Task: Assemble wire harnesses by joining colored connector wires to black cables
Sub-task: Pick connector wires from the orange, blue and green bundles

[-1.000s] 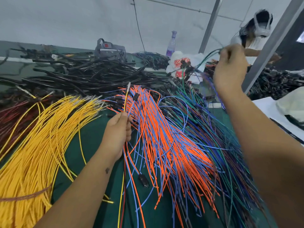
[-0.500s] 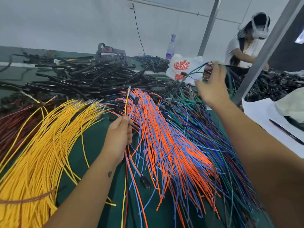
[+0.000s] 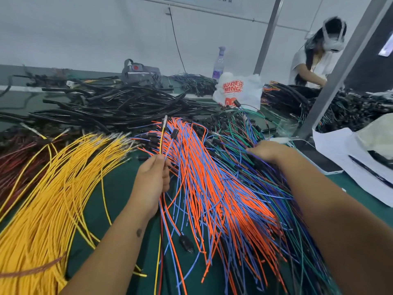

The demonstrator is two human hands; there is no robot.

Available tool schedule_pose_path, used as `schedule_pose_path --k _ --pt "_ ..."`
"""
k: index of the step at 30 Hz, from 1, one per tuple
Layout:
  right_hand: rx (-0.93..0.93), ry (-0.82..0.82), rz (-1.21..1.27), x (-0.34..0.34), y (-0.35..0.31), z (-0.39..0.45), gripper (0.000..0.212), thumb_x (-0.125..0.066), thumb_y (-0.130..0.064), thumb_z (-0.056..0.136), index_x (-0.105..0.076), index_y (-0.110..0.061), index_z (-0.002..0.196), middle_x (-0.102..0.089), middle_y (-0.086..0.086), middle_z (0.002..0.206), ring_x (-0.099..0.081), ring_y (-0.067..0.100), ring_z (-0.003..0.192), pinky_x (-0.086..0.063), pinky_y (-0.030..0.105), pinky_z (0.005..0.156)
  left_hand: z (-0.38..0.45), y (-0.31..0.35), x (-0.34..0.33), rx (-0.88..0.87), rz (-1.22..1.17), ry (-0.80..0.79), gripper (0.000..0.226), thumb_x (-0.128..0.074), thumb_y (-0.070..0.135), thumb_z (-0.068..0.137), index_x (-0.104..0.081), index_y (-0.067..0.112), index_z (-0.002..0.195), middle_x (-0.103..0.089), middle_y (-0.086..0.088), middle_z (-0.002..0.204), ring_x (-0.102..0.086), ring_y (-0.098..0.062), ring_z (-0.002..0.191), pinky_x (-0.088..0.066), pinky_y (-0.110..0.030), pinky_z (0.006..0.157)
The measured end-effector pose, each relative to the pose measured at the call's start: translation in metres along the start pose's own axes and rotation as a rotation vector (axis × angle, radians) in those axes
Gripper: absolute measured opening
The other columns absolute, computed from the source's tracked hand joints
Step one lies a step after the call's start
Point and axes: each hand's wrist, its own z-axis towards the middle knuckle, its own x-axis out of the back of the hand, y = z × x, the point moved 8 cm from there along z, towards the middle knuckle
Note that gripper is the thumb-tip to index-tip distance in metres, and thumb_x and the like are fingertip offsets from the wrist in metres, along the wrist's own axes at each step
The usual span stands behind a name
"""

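Now the right hand [image 3: 268, 153] has dropped from high above onto the green-purple wires [image 3: 238, 141], fingers hidden, grip unclear; the left hand [image 3: 153, 180] still pinches yellow and blue wires [image 3: 163, 143], so another pick looks imminent.

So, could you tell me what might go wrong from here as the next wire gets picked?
The right hand reaches into the tangled green and purple wires, so pulling one could drag neighbours out. The left hand pinches only a few thin wires upright; they may slip. The held strands also trail through the orange and blue bundle and could snag there.
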Motion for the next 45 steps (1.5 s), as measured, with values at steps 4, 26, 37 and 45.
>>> schedule_pose_path --k 4,26,37,45 --pt "0.052 0.537 0.267 0.056 -0.007 -0.023 0.025 -0.045 -0.024 0.089 -0.052 -0.008 0.071 -0.059 0.018 0.082 -0.06 0.033 0.083 -0.041 0.032 0.069 0.0 0.0 0.0 -0.001 0.009 -0.003 0.036 -0.032 0.022 0.105 -0.044 0.014 0.072 -0.024 0.005 0.053 -0.016 -0.008 0.043 -0.016 -0.019 0.039" --pt "0.352 0.24 -0.042 -0.015 -0.073 -0.011 0.048 -0.06 -0.052 0.089 -0.055 -0.008 0.106 -0.049 0.013 0.105 -0.05 0.033 0.105 -0.045 0.039 0.085 0.008 -0.006 0.003 -0.004 -0.074 -0.002 0.034 -0.033 0.02 0.105 -0.046 0.014 0.074 -0.026 0.008 0.05 -0.017 -0.006 0.039 -0.017 -0.015 0.037" --pt "0.255 0.498 0.023 0.08 -0.024 -0.019 0.02 -0.047 -0.009 0.091 -0.062 0.004 0.091 -0.059 0.025 0.09 -0.06 0.036 0.083 -0.039 0.032 0.067 0.003 -0.003 0.002 0.019 -0.058 -0.016 0.033 -0.033 0.022 0.105 -0.045 0.013 0.076 -0.027 0.009 0.05 -0.02 -0.006 0.04 -0.02 -0.017 0.037" --pt "0.408 0.889 0.876 0.194 -0.006 -0.077 0.015 -0.038 -0.014 0.098 -0.053 -0.017 0.099 -0.051 0.007 0.066 -0.049 0.005 0.038 -0.041 0.022 0.041 0.005 -0.004 0.003 0.019 -0.046 -0.015 0.033 -0.033 0.024 0.105 -0.046 0.013 0.076 -0.027 0.008 0.05 -0.019 -0.007 0.041 -0.02 -0.018 0.038"
